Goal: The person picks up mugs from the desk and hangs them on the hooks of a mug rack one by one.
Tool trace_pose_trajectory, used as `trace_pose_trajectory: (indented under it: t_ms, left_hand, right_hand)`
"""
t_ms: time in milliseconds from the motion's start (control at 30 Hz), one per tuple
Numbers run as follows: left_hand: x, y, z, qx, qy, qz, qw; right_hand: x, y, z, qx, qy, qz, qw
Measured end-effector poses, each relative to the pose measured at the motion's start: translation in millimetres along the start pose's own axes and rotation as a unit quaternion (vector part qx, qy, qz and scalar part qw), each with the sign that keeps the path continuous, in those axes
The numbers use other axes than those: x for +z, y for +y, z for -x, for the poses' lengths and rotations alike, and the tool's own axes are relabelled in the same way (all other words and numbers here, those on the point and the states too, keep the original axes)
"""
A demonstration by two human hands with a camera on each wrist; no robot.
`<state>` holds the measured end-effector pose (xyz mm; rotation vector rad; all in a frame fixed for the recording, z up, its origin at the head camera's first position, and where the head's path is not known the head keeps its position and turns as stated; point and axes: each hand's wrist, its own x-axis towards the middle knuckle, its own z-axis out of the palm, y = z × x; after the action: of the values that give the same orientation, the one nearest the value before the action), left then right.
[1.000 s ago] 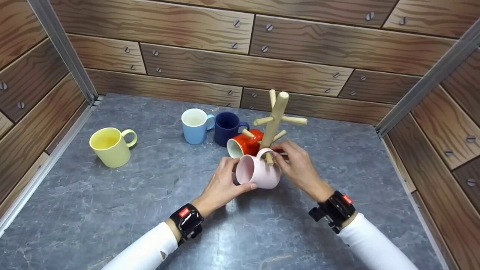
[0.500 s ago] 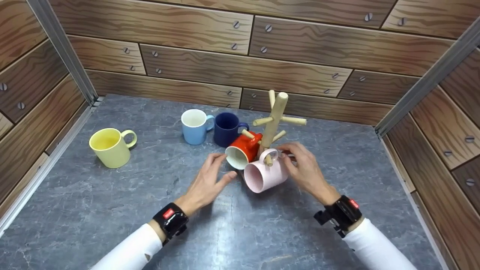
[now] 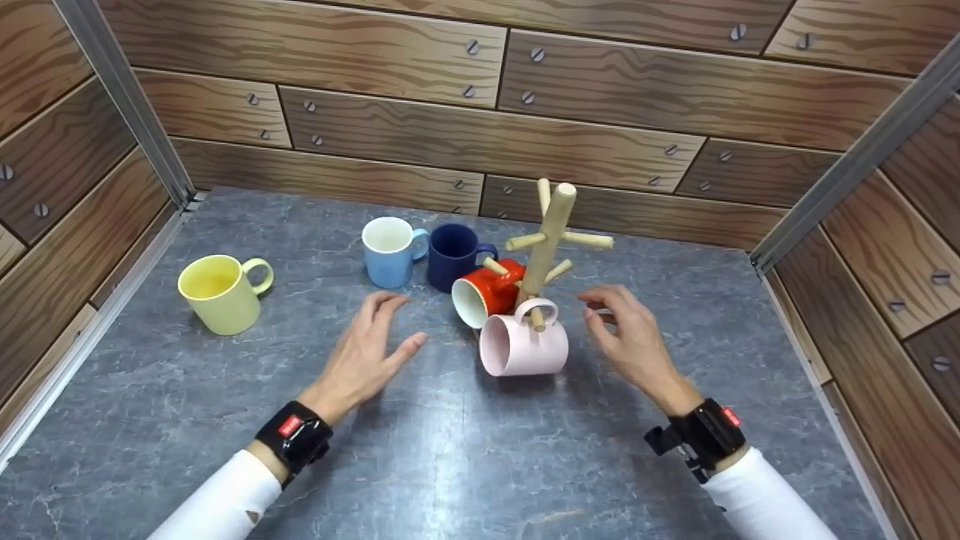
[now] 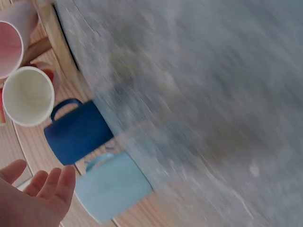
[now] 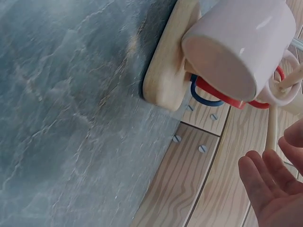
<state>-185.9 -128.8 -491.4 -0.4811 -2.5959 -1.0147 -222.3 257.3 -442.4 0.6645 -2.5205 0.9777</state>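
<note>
A pink mug [image 3: 529, 351] hangs by its handle on a low front peg of the wooden mug tree [image 3: 553, 232], its mouth facing left. Behind it a red mug [image 3: 493, 289] hangs tilted on another low peg. My left hand [image 3: 365, 356] is held over the table left of the pink mug, fingers spread and holding nothing. To the right of the pink mug, and apart from it, my right hand [image 3: 628, 337] has its fingers loosely bent with nothing in them. The tree's wooden base [image 5: 165, 66] shows under the pink mug in the right wrist view.
A dark blue mug [image 3: 452, 259] and a light blue mug [image 3: 390, 259] stand upright behind and left of the tree. Farther left stands a yellow mug [image 3: 225, 304]. Wood-patterned walls [image 3: 375, 112] enclose the grey table [image 3: 480, 480] at the back and both sides.
Both hands have let go of the pink mug and drawn apart, the left to the left, the right to the right. The pink mug now hangs from the peg, after swinging slightly.
</note>
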Motion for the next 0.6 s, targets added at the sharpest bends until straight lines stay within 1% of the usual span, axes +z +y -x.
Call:
trace_pose_trajectory:
  t_ms: [100,167,333,467,600]
  left_hand:
    - [-6.0,-7.5,0.4,0.010,0.009,-0.037,0.9992]
    - [-11.4,-12.9,-0.2,0.019,0.011,-0.071,0.9973]
    - [-34.2,-29.1,-4.7,0.029,0.013,-0.147,0.9886]
    - [-56.1,-42.8,-10.4,0.024,0.036,-0.175,0.9837]
    - [-75.4,-54.0,-15.5,0.007,0.058,-0.195,0.9790]
  right_hand:
    - [-1.5,3.8,3.3,0.006,-0.002,0.002,1.000]
    - [-2.3,5.4,5.4,0.012,-0.003,0.003,1.000]
    - [-4.0,7.4,9.1,0.030,-0.006,0.004,1.000]
    - [-5.8,10.0,10.5,0.036,-0.003,0.000,0.999]
    - [-7.5,13.3,11.7,0.034,-0.001,0.010,0.999]
